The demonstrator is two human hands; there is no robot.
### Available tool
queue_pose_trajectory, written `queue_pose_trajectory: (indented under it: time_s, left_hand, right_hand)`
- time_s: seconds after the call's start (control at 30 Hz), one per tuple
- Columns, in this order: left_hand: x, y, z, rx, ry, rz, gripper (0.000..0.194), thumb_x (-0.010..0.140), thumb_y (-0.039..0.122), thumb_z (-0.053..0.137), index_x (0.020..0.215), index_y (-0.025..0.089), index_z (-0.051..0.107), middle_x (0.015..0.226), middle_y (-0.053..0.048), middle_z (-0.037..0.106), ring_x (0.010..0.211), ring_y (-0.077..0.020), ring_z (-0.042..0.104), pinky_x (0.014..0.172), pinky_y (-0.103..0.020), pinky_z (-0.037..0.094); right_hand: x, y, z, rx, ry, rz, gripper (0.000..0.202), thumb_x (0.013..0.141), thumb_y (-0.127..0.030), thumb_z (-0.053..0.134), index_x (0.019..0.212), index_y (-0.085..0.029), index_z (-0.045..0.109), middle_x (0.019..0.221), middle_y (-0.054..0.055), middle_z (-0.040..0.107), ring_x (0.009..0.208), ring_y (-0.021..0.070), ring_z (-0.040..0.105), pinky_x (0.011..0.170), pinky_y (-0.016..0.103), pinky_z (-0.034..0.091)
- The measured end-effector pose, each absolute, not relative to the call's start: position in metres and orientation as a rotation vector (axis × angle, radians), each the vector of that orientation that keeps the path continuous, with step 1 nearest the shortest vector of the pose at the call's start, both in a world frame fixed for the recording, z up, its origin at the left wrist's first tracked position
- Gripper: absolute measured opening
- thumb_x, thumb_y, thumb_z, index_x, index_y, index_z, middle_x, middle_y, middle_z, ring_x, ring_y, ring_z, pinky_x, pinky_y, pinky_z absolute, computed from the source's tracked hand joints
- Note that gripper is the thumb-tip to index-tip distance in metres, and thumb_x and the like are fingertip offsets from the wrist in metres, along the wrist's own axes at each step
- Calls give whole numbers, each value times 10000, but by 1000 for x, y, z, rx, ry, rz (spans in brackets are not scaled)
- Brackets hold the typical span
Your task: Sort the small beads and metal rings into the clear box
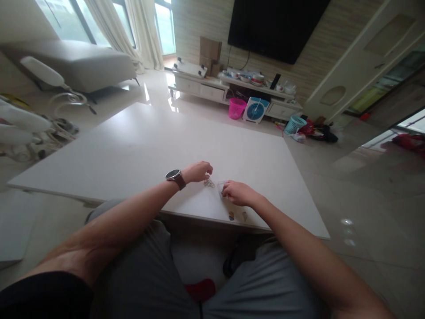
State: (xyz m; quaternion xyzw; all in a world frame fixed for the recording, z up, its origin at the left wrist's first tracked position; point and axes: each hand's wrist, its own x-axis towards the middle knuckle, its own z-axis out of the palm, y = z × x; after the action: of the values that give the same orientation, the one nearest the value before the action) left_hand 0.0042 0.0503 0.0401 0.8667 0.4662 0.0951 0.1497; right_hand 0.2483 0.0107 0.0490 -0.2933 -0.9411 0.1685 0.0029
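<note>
On the white table (159, 146), a small heap of thin, pale, ring-like pieces (209, 183) lies under the fingers of my left hand (198, 171). Those fingers are curled together just above the heap; whether they pinch a piece is too small to see. My right hand (239, 193) reaches into a small clear plastic box (221, 189) with fingers bent and pressed together, and what they hold, if anything, is hidden. Nearer the table's front edge lie a small yellow and dark piece (231, 215) and a small pale piece (245, 215).
The table's front edge runs right above my knees. Beyond the table stand a pink basket (237, 108), a blue and white box fan (255, 110) and a light blue basket (295, 125). A low white cabinet (212, 92) lines the wall under a television (277, 26).
</note>
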Motion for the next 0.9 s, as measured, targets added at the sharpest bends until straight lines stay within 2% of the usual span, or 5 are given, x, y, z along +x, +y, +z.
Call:
queue_pose_trajectory:
  time_s: [0.2,0.37,0.53,0.73,0.9]
  left_hand:
    - [8,51,44,2427,1271,338,193,781,147,600,912,159,742,902,-56,726,811,-164,657,759,-251,494]
    - [17,47,45,2161,1066,411,171,776,199,658,919,140,733,838,-48,735,752,-149,667,680,-237,506]
    - [30,36,42,1806,753,494,345,715,245,779,1024,134,670,980,-95,743,846,-172,693,709,-265,536]
    - [44,28,35,1595,729,628,351,689,334,832,889,106,655,816,-74,735,767,-164,682,710,-285,524]
    - [45,31,32,1601,809,681,355,667,373,841,821,95,682,727,-50,708,682,-140,647,640,-258,491]
  right_hand:
    - [250,16,60,-880,-2895,684,289,732,3,563,840,-150,783,900,77,747,861,190,633,841,285,471]
    - [253,14,67,-967,-2684,780,216,721,-29,616,792,-160,773,840,49,742,779,158,642,752,253,470]
    - [253,11,71,-1152,-2438,845,185,718,-56,632,793,-164,763,758,21,735,680,128,639,658,225,457]
    - [248,9,74,-1170,-2324,877,55,726,-124,654,717,-162,692,637,-17,666,597,105,581,581,213,414]
    - [247,8,70,-1134,-2251,912,51,753,-175,667,800,-183,649,680,-25,661,616,108,587,593,218,438]
